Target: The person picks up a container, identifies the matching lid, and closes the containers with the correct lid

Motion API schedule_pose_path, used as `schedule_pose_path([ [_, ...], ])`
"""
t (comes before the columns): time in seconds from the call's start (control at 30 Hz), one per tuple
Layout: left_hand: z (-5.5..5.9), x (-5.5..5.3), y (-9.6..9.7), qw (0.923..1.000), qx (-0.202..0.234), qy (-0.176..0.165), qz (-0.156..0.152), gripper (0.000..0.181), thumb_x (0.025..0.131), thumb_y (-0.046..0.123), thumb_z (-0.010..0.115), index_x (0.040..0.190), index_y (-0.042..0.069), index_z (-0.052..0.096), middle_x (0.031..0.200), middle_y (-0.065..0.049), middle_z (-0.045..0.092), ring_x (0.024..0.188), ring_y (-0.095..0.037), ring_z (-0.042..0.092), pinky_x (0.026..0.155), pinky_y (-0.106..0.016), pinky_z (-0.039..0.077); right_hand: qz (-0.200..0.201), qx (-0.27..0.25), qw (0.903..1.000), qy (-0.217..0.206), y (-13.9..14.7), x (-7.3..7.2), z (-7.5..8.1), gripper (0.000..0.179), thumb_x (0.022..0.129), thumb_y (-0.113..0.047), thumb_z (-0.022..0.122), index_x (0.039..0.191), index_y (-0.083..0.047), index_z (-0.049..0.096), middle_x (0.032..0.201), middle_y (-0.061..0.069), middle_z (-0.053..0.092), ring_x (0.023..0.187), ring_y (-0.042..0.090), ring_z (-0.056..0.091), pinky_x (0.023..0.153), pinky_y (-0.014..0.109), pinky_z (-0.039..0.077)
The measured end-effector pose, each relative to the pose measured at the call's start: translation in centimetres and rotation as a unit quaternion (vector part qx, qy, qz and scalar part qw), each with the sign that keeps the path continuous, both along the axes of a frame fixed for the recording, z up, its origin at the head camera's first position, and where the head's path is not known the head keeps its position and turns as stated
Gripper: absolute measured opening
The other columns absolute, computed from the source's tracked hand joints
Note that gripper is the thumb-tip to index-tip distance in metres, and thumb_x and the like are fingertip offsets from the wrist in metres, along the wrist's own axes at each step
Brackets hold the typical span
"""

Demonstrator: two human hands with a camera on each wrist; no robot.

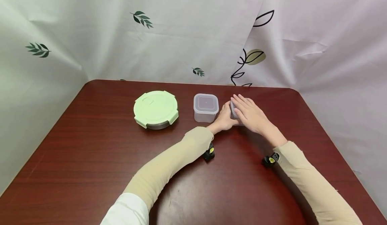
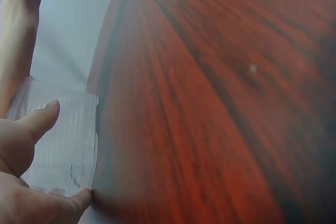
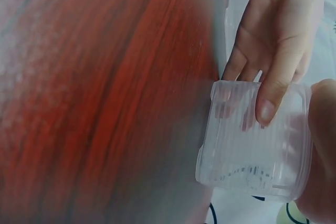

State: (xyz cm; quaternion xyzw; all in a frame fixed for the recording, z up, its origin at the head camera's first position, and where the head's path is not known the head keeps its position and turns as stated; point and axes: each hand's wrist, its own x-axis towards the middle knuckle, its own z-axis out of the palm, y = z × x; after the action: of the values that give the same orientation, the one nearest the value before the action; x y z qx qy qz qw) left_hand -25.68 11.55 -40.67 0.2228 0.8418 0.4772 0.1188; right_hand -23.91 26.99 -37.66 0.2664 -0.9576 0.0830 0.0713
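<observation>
At the right of the table, a clear plastic food container (image 1: 233, 109) is mostly covered by both hands in the head view. My left hand (image 1: 224, 118) holds its left side, the thumb lying across the near wall, as the right wrist view shows on the ribbed clear container (image 3: 241, 148). Over its top lies my right hand (image 1: 248, 115) with fingers straight and side by side. In the left wrist view the container (image 2: 65, 140) stands upright on the table between the left hand (image 2: 21, 166) and the right forearm (image 2: 18, 40). Whether its lid sits flush is hidden.
A second lidded clear container (image 1: 206, 108) stands just left of the left hand. Farther left is a round metal food box with a pale green clip lid (image 1: 155, 108). The dark red wooden table (image 1: 121, 158) ends at a patterned white curtain (image 1: 169, 43).
</observation>
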Motion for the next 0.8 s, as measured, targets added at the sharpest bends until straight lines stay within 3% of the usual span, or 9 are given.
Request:
schedule_pose_path([
  [0.33,-0.4,-0.2,0.2,0.9998,-0.001,0.004,0.021,0.093,0.084,0.021,0.072,0.152,0.002,0.011,0.156,-0.018,0.024,0.143,-0.027,0.029,0.118,-0.036,0.026,0.001,-0.016,0.9997,0.019,-0.2,-0.6,-0.6,0.048,0.103,-0.024,0.038,0.146,-0.003,0.038,0.154,0.015,0.034,0.145,0.034,0.027,0.117,0.050,0.021],
  [0.53,0.3,0.3,0.0,0.9986,-0.037,0.018,0.034,0.091,0.085,0.025,0.069,0.153,0.001,0.013,0.155,-0.016,0.032,0.142,-0.028,0.034,0.116,-0.039,0.030,-0.010,-0.038,0.9983,0.044,-0.3,-1.1,-1.0,0.047,0.102,-0.023,0.042,0.143,-0.001,0.044,0.150,0.017,0.040,0.142,0.034,0.032,0.116,0.049,0.022],
  [0.67,1.1,0.7,-0.8,0.9960,-0.085,0.022,0.016,0.081,0.090,0.022,0.062,0.152,-0.003,0.015,0.155,-0.018,0.030,0.142,-0.029,0.033,0.116,-0.040,0.030,-0.017,-0.071,0.9959,0.053,-0.4,-1.1,-0.7,0.043,0.100,-0.023,0.047,0.137,0.000,0.050,0.145,0.018,0.047,0.139,0.035,0.037,0.117,0.049,0.023],
  [0.8,2.1,1.7,-2.4,0.9913,-0.124,0.036,-0.025,0.073,0.093,0.022,0.058,0.151,-0.004,0.020,0.155,-0.017,0.031,0.142,-0.028,0.033,0.116,-0.040,0.031,-0.019,-0.098,0.9921,0.076,-0.5,-0.8,-0.2,0.041,0.099,-0.021,0.052,0.134,-0.001,0.054,0.139,0.017,0.054,0.135,0.035,0.043,0.117,0.050,0.023],
])
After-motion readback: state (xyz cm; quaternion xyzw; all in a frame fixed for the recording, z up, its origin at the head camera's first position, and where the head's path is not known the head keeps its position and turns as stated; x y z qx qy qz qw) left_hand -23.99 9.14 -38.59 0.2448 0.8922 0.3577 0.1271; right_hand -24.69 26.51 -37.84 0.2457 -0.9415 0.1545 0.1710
